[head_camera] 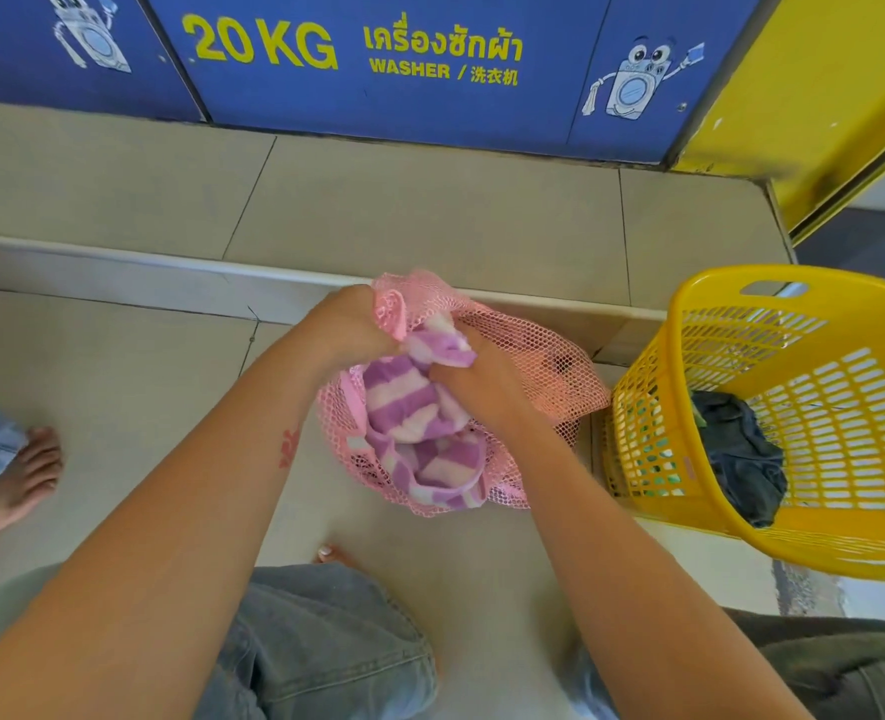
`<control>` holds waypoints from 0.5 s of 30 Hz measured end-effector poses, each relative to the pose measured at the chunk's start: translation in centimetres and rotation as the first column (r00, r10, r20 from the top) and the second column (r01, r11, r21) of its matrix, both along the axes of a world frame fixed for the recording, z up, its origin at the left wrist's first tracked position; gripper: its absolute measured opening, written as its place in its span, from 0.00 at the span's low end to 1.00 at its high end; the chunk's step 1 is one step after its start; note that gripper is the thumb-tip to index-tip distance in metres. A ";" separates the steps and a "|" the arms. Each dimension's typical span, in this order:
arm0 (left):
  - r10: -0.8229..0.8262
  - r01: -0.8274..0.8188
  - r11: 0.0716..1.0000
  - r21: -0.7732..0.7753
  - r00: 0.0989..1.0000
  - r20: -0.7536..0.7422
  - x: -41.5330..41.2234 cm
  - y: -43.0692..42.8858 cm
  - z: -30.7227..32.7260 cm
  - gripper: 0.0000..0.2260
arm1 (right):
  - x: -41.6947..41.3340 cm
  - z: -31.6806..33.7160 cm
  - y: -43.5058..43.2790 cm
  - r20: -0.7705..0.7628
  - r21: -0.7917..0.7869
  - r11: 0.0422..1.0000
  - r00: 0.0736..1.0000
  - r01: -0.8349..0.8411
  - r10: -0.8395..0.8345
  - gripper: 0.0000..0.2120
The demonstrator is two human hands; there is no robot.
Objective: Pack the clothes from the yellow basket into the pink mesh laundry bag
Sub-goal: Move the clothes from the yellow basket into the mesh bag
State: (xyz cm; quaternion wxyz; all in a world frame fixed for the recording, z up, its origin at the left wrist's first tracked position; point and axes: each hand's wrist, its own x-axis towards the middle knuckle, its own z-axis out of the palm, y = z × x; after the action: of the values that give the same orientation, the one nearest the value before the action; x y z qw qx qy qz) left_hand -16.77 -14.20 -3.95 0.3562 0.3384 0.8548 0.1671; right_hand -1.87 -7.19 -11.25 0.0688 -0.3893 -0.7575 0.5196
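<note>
The pink mesh laundry bag (544,350) lies on the tiled floor in front of me, its mouth open towards me. My left hand (349,324) grips the bag's pink rim at the top. My right hand (474,384) is closed on a purple and white striped cloth (419,439) that sits half inside the bag's mouth. To the right stands the yellow basket (804,397), tilted, with a dark grey garment (741,454) and something green (658,459) at its bottom.
A low tiled step (430,215) runs across behind the bag, below blue washer panels (378,65). Another person's bare foot (25,475) rests at the left. My knees in grey jeans (321,641) fill the bottom, with my toes (334,553) showing.
</note>
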 end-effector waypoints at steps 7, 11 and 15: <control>0.478 -0.625 0.724 0.292 0.760 0.441 0.8 0.2 -0.1 0.10 | -0.2 0.8 -4.0 -0.015 0.281 0.927 0.965 -0.249 0.263 0.10; 0.241 -0.725 0.663 0.187 0.442 0.864 1.6 -0.4 0.5 0.10 | -2.4 -0.2 -3.3 0.175 0.207 0.877 0.898 -0.434 0.403 0.11; -0.024 -0.649 0.700 0.298 0.396 0.918 1.2 -1.5 1.1 0.13 | -4.0 -2.7 -1.0 0.501 0.263 0.807 0.789 -0.529 0.355 0.10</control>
State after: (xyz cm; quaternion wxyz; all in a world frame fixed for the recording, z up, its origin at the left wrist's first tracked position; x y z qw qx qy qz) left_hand -15.54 -15.66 -2.88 0.5642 0.1178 0.4881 0.6554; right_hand -5.88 -8.22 -13.95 -0.1494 -0.2793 -0.9119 0.2610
